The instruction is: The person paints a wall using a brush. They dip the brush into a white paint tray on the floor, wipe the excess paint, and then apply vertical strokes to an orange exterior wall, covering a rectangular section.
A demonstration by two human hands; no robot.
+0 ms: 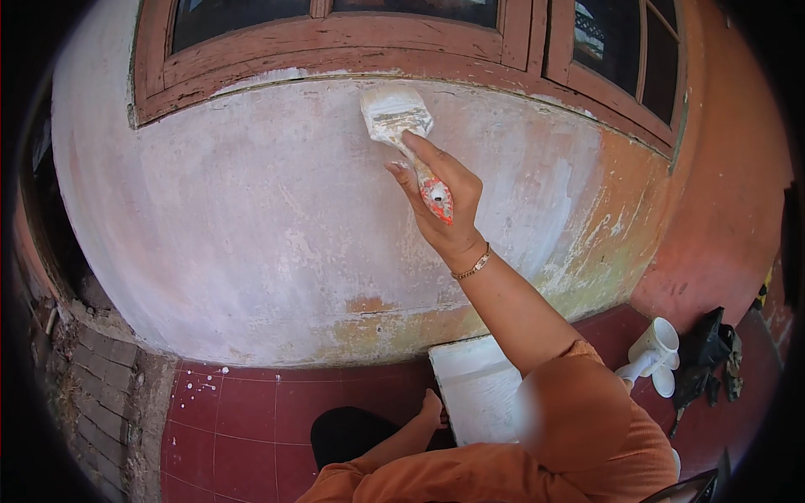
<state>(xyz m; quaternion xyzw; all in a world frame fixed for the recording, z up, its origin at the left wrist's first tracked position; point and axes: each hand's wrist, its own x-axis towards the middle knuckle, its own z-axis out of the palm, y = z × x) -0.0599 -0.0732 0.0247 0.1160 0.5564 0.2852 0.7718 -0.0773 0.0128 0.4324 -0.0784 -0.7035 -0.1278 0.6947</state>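
My right hand point(449, 220) is raised and grips a wide paintbrush point(394, 113) by its orange, paint-smeared handle. The white bristles press flat against the patchy whitewashed wall point(268, 235) just under the red-brown wooden window frame point(335, 46). A thin bracelet circles my right wrist. My left hand point(432, 408) is low, resting by my black-trousered knee at the edge of a flat white tray point(478, 386) on the floor. Whether its fingers hold anything is not visible.
Dark red floor tiles point(243, 419) with white paint drips run along the wall's foot. White plastic cups point(658, 352) and a black crumpled cloth point(704, 360) lie at the right. Rough bricks point(101, 377) edge the floor on the left.
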